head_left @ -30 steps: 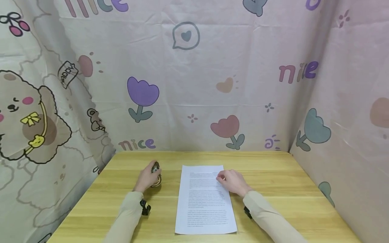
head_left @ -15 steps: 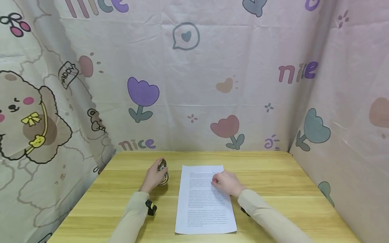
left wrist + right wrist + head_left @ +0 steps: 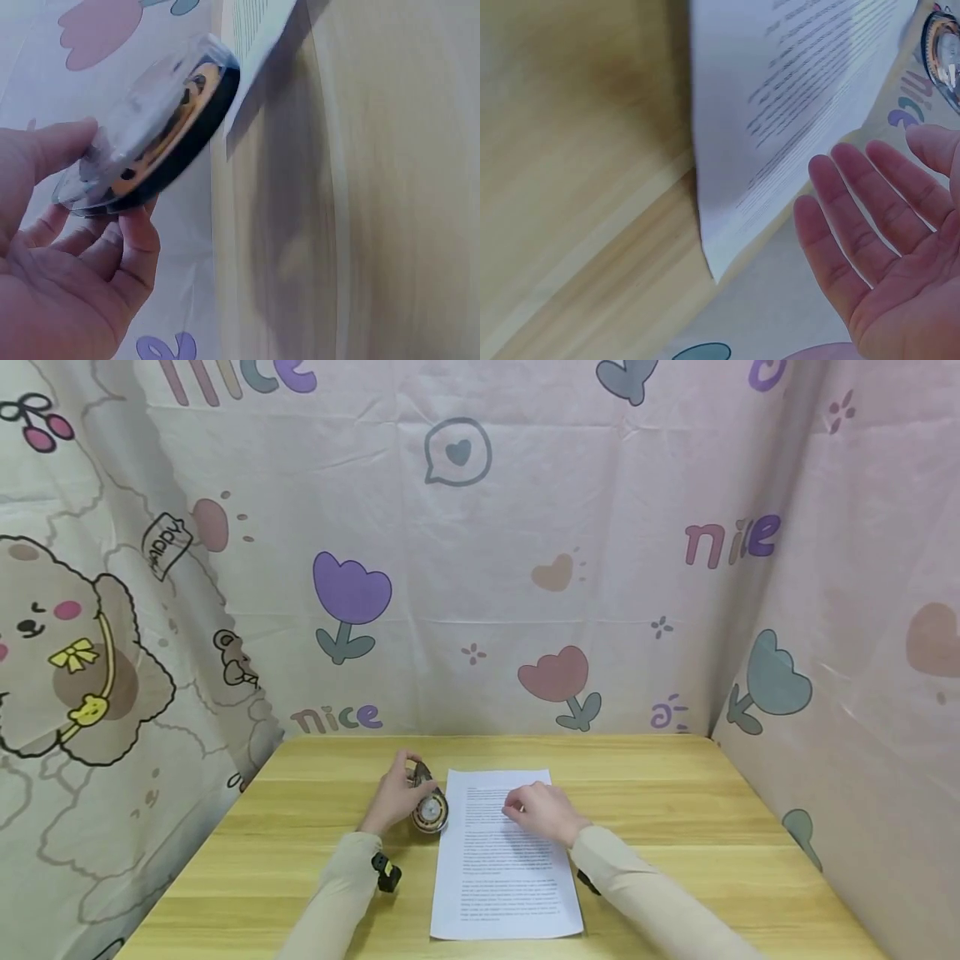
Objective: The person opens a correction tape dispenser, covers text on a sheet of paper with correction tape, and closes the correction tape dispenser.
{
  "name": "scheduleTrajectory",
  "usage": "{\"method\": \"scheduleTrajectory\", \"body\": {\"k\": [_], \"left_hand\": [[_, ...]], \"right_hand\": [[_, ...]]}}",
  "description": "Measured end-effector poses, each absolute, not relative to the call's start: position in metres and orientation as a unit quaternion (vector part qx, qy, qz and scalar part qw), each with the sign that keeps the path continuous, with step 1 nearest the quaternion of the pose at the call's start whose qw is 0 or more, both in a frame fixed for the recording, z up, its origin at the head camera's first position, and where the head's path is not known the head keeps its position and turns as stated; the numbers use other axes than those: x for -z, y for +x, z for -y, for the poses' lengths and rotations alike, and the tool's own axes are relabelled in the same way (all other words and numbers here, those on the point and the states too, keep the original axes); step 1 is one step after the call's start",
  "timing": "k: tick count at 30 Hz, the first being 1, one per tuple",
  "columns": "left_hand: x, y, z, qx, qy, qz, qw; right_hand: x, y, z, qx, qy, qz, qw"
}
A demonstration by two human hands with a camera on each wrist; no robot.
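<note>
In the head view my left hand [image 3: 394,796] holds a teardrop-shaped object [image 3: 430,811] just left of the printed sheet. In the left wrist view this object [image 3: 161,135] has a clear domed cover, a black rim and orange with dark marks inside; its exact kind is unclear. Thumb and curled fingers pinch its near end, tilted off the table. My right hand [image 3: 545,812] hovers over the upper right of the paper sheet [image 3: 502,893]. Its fingers look loosely extended in the right wrist view and hold nothing. The sheet lies flat, covered in lines of small text.
A light wooden table [image 3: 660,802] bears the sheet. Behind and on both sides hangs a patterned cloth [image 3: 480,543] with flowers, words and a cartoon bear. A small black wrist camera [image 3: 386,872] sits at the left cuff.
My left hand has carried the teardrop-shaped object rightward to the sheet's left edge and turned its dial side more into view. The right hand has shifted left over the paper.
</note>
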State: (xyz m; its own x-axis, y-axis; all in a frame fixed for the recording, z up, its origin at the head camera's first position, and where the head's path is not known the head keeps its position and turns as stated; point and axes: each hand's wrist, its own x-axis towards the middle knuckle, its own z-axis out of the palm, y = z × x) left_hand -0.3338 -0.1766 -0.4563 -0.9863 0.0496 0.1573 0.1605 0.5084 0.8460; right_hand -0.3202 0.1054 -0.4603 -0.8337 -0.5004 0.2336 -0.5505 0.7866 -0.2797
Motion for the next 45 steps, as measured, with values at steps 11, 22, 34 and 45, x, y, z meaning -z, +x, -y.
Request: {"method": "scheduleTrajectory", "body": {"k": [11,22,34,45], "left_hand": [[0.45,-0.334,0.145,0.504,-0.104,0.853,0.087],[0.45,-0.332,0.124,0.559,-0.148,0.813,0.06],[0.453,-0.333,0.119,0.625,-0.167,0.763,0.008],[0.445,-0.332,0.124,0.632,-0.195,0.749,-0.039]], "right_hand": [[0.46,-0.324,-0.093,-0.234,0.254,0.938,0.033],[0.461,-0.327,-0.089,-0.336,0.234,0.912,0.015],[0.461,-0.328,-0.093,-0.574,0.194,0.793,-0.068],[0.461,-0.331,-0.102,-0.561,0.227,0.791,-0.082]]}}
